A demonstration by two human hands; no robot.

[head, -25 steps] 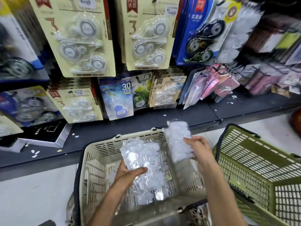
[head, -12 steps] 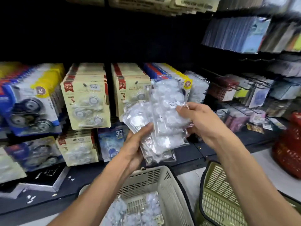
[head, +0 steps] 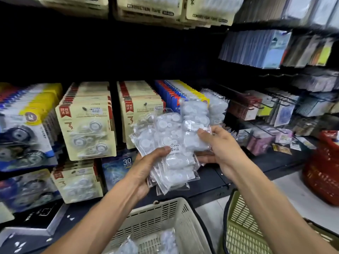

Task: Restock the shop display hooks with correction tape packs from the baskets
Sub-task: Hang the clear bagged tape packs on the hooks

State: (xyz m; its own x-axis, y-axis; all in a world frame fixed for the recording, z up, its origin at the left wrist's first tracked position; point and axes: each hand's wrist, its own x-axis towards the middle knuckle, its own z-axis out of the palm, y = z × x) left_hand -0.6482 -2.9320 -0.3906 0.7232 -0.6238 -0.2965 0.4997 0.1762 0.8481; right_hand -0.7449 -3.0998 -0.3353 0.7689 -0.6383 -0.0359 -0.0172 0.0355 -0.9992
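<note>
Gripping a fan of clear packs point(head: 170, 153) in both hands point(head: 146, 173) point(head: 222, 153); hanging apparently not yet begun, more waiting in basket point(head: 176, 215).

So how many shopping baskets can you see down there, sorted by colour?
Beige basket: 1
Olive green basket: 1
Red basket: 1
Total: 3

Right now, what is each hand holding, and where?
Left hand holds a stack of clear correction tape packs at its lower left edge; right hand pinches the front pack's right edge.
</note>
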